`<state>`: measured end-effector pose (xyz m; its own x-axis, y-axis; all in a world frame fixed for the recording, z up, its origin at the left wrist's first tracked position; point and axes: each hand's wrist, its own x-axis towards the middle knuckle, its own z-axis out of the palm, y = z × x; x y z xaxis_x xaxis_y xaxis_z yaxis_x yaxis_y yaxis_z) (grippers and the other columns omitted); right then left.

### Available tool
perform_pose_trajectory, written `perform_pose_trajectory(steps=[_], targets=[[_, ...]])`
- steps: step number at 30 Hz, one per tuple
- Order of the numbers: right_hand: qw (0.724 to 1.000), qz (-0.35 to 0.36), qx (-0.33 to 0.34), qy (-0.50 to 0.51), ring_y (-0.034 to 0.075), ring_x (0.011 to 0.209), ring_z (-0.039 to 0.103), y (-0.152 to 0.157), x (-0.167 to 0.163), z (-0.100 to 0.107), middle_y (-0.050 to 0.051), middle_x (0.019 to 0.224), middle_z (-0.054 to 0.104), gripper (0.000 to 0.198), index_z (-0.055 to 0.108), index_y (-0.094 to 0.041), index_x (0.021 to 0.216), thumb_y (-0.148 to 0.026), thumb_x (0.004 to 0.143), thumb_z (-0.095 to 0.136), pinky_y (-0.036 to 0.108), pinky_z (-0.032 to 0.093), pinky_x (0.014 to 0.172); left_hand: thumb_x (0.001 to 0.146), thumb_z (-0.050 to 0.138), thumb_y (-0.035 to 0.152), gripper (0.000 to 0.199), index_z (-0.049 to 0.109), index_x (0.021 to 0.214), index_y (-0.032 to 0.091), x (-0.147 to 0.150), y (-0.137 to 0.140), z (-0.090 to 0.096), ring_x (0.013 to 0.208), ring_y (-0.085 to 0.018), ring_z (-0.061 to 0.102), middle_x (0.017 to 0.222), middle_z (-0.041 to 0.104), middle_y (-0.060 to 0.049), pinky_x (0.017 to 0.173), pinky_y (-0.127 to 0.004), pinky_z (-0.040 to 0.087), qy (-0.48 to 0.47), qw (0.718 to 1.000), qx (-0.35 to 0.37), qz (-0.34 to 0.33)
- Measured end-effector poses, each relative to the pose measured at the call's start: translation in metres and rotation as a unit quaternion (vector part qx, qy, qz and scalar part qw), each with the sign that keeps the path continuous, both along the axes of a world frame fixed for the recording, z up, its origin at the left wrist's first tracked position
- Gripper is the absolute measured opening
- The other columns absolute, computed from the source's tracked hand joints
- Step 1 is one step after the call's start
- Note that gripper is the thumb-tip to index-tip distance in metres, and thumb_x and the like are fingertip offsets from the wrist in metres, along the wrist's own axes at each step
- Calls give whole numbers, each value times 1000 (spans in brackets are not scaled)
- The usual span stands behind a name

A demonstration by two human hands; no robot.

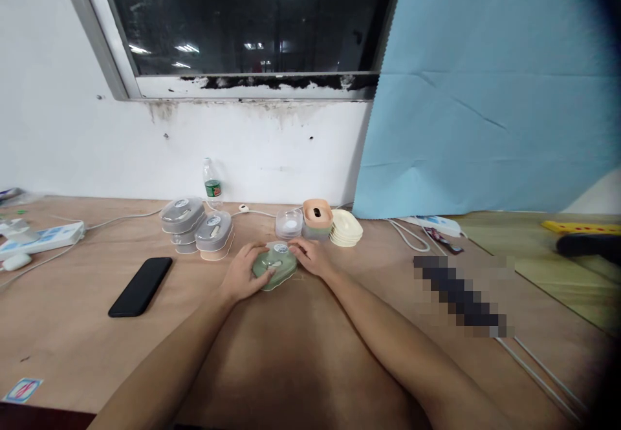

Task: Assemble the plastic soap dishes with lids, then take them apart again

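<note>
A green lidded container (277, 276) with a round label on its top sits on the table between my hands. My left hand (245, 271) curls round its left side, thumb along the front edge and fingers at the far edge. My right hand (313, 258) grips its far right corner with bent fingers. Just behind it are a see-through container (289, 224), an orange-topped container (317, 213) and a stack of pale yellow lids (346, 229). To the left stand stacked grey-lidded containers (181, 218) and a shorter grey-lidded stack (213, 233) with a similar label.
A black phone (140, 288) lies at the left, near a white power strip (43, 239). Against the wall stands a plastic bottle (212, 184). A pixelated dark object (458, 295) and white cables (538, 372) lie on the right. Blue cloth (485, 94) hangs behind.
</note>
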<state>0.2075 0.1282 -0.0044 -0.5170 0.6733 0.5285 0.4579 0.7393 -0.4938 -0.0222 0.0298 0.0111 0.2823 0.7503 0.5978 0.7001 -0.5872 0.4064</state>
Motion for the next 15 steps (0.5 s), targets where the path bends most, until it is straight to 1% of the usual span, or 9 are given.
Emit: perform_pose_trajectory(steps=[3,6,8,9,10,12,14,15], targets=[[999,25,24,-12,18,76,65,-2,2,-1,6,91,71,37,64,-21,111,-45,93,42,27,46,68,85,58,38,42,50,122,20,-1,1,-2,112,-25,54,119,57,-11,97,-41,44,-40,999,8,28],[997,46,59,-25,19,78,63,-6,0,-1,8,94,70,45,60,-19,119,-50,89,48,28,46,69,88,53,40,35,53,117,20,-2,5,-6,107,-24,58,113,61,-10,93,-40,46,-117,989,11,85],[996,42,68,-29,17,74,61,-9,-4,-2,7,91,69,44,61,-18,117,-48,87,52,27,45,68,90,50,42,33,54,115,20,-4,8,-10,105,-24,60,112,63,-9,90,-40,48,-171,979,-1,114],[997,26,64,-23,16,71,60,-10,-7,-2,6,88,69,39,64,-18,111,-46,87,52,27,44,67,91,49,43,35,53,118,20,-5,10,-11,105,-24,60,114,63,-10,89,-40,49,-193,974,-12,121],[999,0,52,-8,15,67,58,-10,-11,-3,5,82,68,33,66,-18,102,-45,87,52,26,42,65,91,49,43,39,50,123,20,-5,11,-12,106,-24,60,117,61,-11,89,-40,49,-210,970,-21,124],[997,-62,-1,49,13,60,54,-8,-20,-4,2,69,64,30,67,-18,82,-43,86,52,25,40,60,91,49,43,50,40,134,19,-5,13,-14,109,-24,59,129,54,-13,90,-41,49,-228,965,-33,121],[980,-120,-79,139,12,55,50,-4,-28,-5,-1,59,59,33,61,-17,67,-46,83,55,24,37,54,91,50,43,58,30,140,20,-4,14,-16,112,-25,58,139,45,-16,92,-42,48,-231,966,-37,112],[964,-138,-123,193,12,53,49,-2,-32,-6,-2,55,56,36,57,-18,63,-49,80,57,23,36,51,91,50,43,60,28,142,20,-3,15,-17,112,-25,57,142,41,-16,93,-42,48,-228,967,-40,106]])
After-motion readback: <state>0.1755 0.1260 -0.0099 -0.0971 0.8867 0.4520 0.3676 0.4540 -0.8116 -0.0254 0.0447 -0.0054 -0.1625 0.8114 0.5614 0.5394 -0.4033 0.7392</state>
